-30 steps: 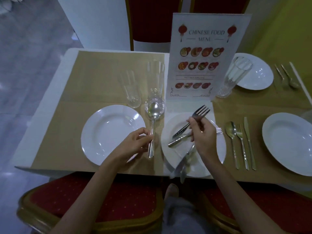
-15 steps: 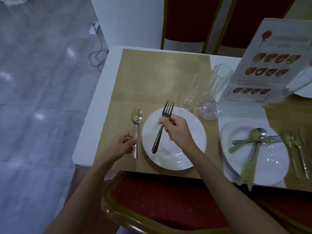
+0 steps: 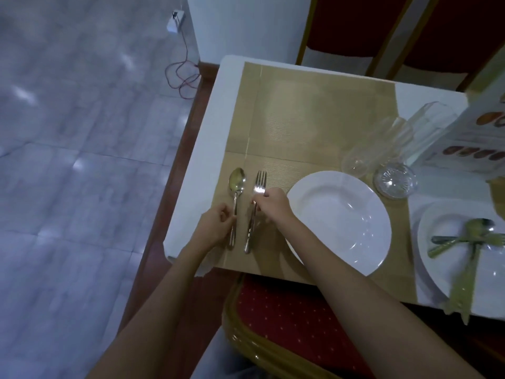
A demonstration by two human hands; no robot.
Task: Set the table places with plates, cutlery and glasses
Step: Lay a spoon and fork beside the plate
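Observation:
A white plate (image 3: 338,220) lies on the tan placemat (image 3: 300,119) near the table's front edge. Left of it a spoon (image 3: 236,187) and a fork (image 3: 259,181) lie side by side on the mat, bowl and tines pointing away from me. My left hand (image 3: 216,228) pinches the spoon's handle. My right hand (image 3: 270,205) pinches the fork at its neck. Two empty glasses (image 3: 382,146) stand behind the plate, with a third glass base (image 3: 395,181) beside them. A second plate (image 3: 448,258) at the right carries a heap of spare cutlery (image 3: 470,242).
A menu card (image 3: 481,135) stands at the right behind the glasses. A red-cushioned chair (image 3: 287,318) with a gold frame sits below the table's front edge. Two more red chairs (image 3: 355,28) stand at the far side. The table's left edge drops to tiled floor (image 3: 82,160).
My right hand has carried the fork from the spare-cutlery plate across the left plate and set it down beside the spoon. My left hand slid the spoon to the plate's left. My view swung left.

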